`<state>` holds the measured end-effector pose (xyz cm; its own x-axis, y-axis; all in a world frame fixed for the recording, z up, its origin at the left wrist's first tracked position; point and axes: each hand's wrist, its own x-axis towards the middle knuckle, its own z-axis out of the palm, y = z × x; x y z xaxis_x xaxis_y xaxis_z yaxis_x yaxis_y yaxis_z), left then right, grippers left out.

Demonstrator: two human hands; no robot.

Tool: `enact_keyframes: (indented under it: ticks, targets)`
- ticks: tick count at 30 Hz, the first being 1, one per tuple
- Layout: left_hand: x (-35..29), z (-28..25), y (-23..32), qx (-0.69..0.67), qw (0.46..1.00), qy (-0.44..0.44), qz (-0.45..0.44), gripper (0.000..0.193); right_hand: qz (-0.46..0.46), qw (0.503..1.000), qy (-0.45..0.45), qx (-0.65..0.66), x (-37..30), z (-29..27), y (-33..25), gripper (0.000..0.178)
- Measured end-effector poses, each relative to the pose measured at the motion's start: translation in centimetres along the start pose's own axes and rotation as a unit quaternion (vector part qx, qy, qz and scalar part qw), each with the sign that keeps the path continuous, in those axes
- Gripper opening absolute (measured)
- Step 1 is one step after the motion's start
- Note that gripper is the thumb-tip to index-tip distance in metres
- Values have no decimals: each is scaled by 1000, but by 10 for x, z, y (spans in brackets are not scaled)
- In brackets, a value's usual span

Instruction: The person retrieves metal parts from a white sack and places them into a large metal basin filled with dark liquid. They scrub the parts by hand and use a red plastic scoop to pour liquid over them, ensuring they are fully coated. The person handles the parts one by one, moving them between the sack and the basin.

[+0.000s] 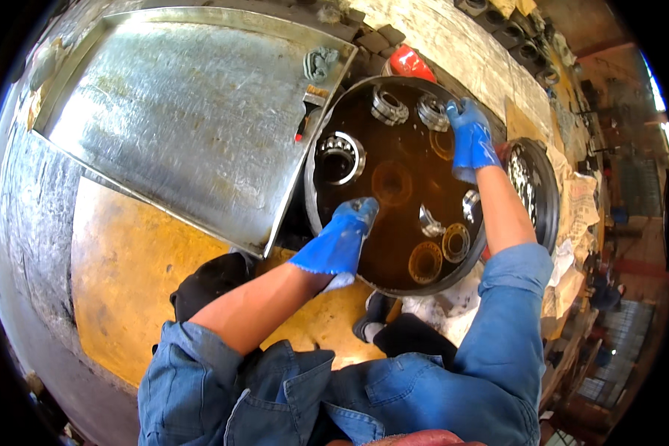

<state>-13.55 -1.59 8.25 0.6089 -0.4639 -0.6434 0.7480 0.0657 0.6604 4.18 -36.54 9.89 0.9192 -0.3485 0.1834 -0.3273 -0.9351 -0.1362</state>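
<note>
Both my hands wear blue rubber gloves over a round dark tub [310, 199] of brown liquid. My left hand [353, 217] is at its near left part, fingers curled together; anything inside them is hidden. At the far right rim, my right hand [470, 134] has bent fingers, close beside a shiny metal bearing [432, 113]; I cannot make out what they grip. Another bearing [389, 105] stands at the far side. A large roller bearing [340, 158] lies at the left. Bearing rings [425, 262] lie under the liquid near the front, by a partly submerged bearing [430, 221].
A shallow metal tray [178, 111] fills the left, with a paintbrush [310, 111] and grey-green rag [320, 64] along its right side. Behind the tub is a red container [411, 64]. At right stands a second dark round container [544, 186]. Yellow sheet [141, 260] lies below the tray.
</note>
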Motion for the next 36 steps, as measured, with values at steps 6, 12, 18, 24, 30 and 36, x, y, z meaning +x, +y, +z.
enact_keyframes:
  ticks: [6, 12, 18, 24, 30, 36]
  targets:
    - [-8, -4, -15, -31, 995, -95, -21, 67, -120, 984, -126, 36, -138, -58, -51, 59]
    - [67, -51, -90, 117, 983, -67, 128, 59, -162, 965, -202, -38, -179, -42, -152, 81]
    - [59, -22, -65, 52, 996, -69, 15, 63, -106, 933, -313, 146, -142, -16, -161, 76]
    - [67, -61, -62, 17, 987, -83, 136, 45, -70, 896, -379, 220, -148, -9, -166, 42]
    - [43, -77, -22, 100, 959, -42, 262, 31, -17, 924, -304, 232, -152, 27, -156, 47]
    - [4, -49, 29, 519, 769, 114, 356, 35, 53, 921, -333, 197, -164, 8, -110, 44]
